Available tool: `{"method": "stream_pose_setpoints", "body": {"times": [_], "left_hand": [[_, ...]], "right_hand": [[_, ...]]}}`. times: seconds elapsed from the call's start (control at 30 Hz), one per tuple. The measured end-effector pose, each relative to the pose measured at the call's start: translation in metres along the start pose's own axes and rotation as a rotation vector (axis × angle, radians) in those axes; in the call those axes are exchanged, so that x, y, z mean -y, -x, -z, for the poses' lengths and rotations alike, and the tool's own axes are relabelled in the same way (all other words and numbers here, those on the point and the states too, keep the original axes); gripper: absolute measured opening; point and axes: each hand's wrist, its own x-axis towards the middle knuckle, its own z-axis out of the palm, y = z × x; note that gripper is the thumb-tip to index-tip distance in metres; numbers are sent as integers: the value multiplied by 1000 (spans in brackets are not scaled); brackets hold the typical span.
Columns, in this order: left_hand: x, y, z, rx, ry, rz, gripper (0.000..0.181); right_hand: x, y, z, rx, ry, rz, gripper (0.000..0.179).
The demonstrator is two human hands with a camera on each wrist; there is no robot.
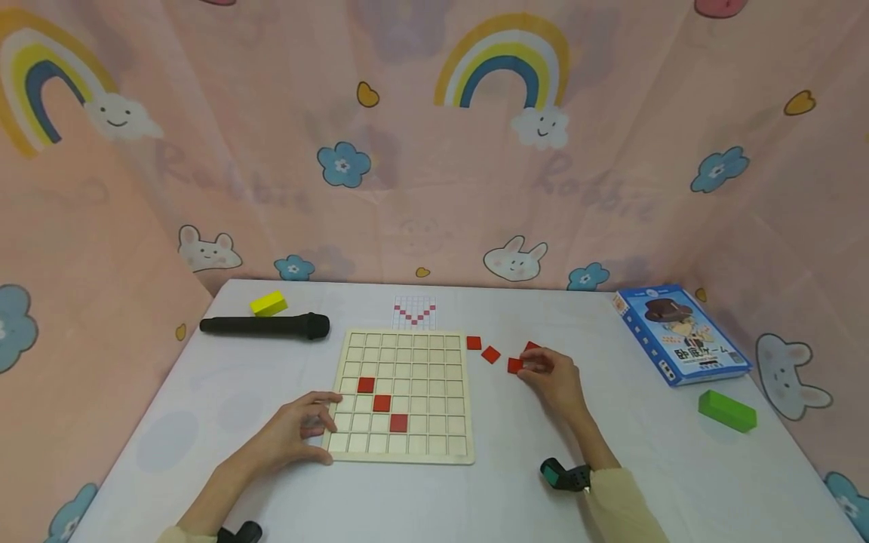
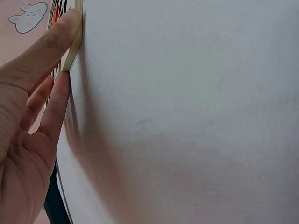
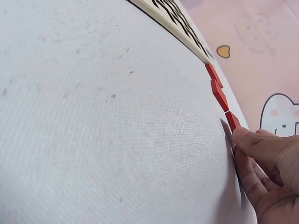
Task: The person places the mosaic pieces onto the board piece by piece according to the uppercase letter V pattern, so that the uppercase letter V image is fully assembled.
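The left hand rests with relaxed fingers against the left edge of the gridded board. The right hand pinches a red square tile, which projects leftward from the grip, toward the board.

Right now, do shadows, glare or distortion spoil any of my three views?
Head: soft light, no strong glare, grid board readable. Left wrist: soft shadow on the white tabletop beside the left grip. Right wrist: shadow along the right grip; red tiles look foreshortened.
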Motion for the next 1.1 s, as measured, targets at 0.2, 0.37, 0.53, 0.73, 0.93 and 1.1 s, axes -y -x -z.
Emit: {"method": "stream_pose_setpoints", "body": {"times": [0.2,0.37,0.53,0.73,0.93,1.1], "left_hand": [[-1,0,-1,-5,-4,32,36],[-1,0,-1,-9,-17,27,36],[-1,0,-1,-5,-11,19,36],[1,0,-1,-4,-2,9,37],[2,1,-1,-1,6,-9,36],[3,0,-1,1,11,-10,36]], "right_hand": [[1,2,4,26,-52,-38,30],[2,4,6,71,-120,-66,31],[-1,4,4,93,-160,-81,34],[-5,4,3,121,-125,-53,34],[-5,3,3,118,-75,-50,33],[-6,3,3,105,-71,-47,33]]}}
